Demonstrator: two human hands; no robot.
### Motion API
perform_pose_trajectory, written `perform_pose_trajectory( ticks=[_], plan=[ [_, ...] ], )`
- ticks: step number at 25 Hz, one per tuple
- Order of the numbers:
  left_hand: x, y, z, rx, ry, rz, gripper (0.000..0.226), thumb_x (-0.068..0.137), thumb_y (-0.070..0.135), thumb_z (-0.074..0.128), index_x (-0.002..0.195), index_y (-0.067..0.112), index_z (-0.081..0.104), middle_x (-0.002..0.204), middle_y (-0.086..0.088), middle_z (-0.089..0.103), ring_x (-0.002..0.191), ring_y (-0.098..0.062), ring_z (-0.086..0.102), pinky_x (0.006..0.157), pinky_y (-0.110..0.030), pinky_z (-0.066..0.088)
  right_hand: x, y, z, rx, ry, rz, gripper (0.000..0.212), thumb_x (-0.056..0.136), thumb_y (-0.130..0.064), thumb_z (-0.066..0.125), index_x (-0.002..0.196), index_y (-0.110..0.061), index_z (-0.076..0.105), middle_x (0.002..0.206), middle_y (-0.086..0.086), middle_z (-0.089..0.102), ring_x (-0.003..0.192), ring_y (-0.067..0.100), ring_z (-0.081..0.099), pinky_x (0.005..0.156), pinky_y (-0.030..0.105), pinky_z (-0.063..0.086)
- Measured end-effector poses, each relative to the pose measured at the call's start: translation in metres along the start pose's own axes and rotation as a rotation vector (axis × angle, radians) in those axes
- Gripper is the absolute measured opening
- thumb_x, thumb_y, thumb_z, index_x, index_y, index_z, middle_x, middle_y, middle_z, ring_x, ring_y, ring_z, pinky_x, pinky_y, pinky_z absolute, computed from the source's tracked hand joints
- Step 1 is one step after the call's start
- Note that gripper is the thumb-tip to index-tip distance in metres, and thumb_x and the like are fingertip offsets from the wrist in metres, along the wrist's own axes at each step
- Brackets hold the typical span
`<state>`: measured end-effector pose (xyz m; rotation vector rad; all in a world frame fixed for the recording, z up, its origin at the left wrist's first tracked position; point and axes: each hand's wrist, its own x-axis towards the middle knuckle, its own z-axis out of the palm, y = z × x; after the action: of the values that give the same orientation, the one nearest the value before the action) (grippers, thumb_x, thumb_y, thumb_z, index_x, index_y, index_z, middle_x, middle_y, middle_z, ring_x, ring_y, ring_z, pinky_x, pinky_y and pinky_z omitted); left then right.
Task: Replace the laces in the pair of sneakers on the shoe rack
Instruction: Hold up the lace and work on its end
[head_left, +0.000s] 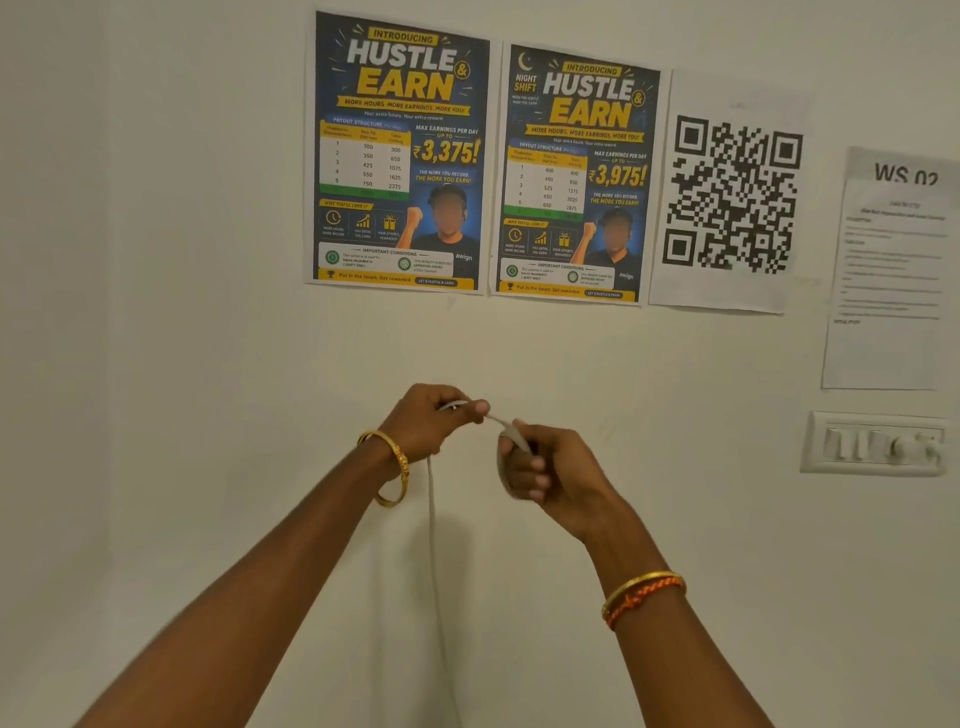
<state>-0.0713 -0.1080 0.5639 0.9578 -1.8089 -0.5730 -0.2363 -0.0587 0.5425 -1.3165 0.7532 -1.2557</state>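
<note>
Lace (430, 519): one, pale grey-white, flat, thin, limp; held up before the wall at centre frame, sneakers and rack not in view. Your left hand (434, 421), at 10 o'clock, pinches one stretch; your right hand (540, 465), at 4 o'clock, grips a folded length. The tail hangs toward 6. Keep the span between them taut and untwisted.

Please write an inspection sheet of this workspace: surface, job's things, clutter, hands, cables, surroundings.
Surface: nothing seen; only a pale wall.
Job's things: white lace held up, its tail hanging down; sneakers and rack not in view.
Clutter: nothing seen.
Hands: left hand pinches the lace; right hand grips it, lace stretched between them.
Cables: nothing seen.
Surroundings: two posters, QR sheet, printed notice, switch plate.
</note>
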Motion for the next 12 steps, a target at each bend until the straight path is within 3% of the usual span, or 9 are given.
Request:
perform_pose_trajectory(
  ticks=[3, 6, 9, 12],
  plan=[
    [-0.016, -0.013, 0.014, -0.118, -0.148, -0.158, 0.033, 0.094, 0.041, 0.050, 0.079, 0.017, 0.068, 0.055, 0.002, 0.034, 0.047, -0.011, 0.033, 0.046, -0.021, 0.038, 0.003, -0.013, 0.004, 0.420, 0.001, -0.122, 0.035, 0.099, -0.018, 0.034, 0.080, -0.001, 0.057, 0.050, -0.001, 0.041, 0.040, 0.008, 0.039, 0.039, 0.018, 0.037],
    [-0.029, -0.013, 0.026, -0.072, -0.347, -0.180, 0.033, 0.098, 0.038, 0.044, 0.086, 0.018, 0.067, 0.054, 0.004, 0.032, 0.045, -0.008, 0.031, 0.044, -0.019, 0.037, 0.015, -0.014, 0.005, 0.617, 0.165, -0.258, 0.032, 0.101, -0.014, 0.035, 0.091, 0.005, 0.059, 0.069, 0.009, 0.060, 0.056, 0.014, 0.063, 0.055, 0.022, 0.055],
    [-0.027, -0.001, 0.029, 0.048, -0.403, -0.077, 0.032, 0.097, 0.038, 0.045, 0.084, 0.019, 0.068, 0.051, 0.005, 0.034, 0.042, -0.007, 0.032, 0.045, -0.018, 0.038, 0.027, -0.004, 0.004, 0.521, 0.335, -0.308, 0.031, 0.102, -0.012, 0.034, 0.099, 0.008, 0.057, 0.089, 0.018, 0.064, 0.075, 0.023, 0.069, 0.064, 0.026, 0.058],
    [-0.019, 0.009, 0.024, 0.227, -0.293, 0.037, 0.029, 0.094, 0.037, 0.052, 0.079, 0.018, 0.069, 0.060, 0.006, 0.054, 0.053, -0.004, 0.047, 0.055, -0.017, 0.038, 0.026, 0.009, 0.002, 0.156, 0.417, -0.226, 0.028, 0.100, -0.010, 0.036, 0.102, 0.006, 0.059, 0.089, 0.019, 0.067, 0.073, 0.023, 0.067, 0.069, 0.028, 0.055]
  ],
)
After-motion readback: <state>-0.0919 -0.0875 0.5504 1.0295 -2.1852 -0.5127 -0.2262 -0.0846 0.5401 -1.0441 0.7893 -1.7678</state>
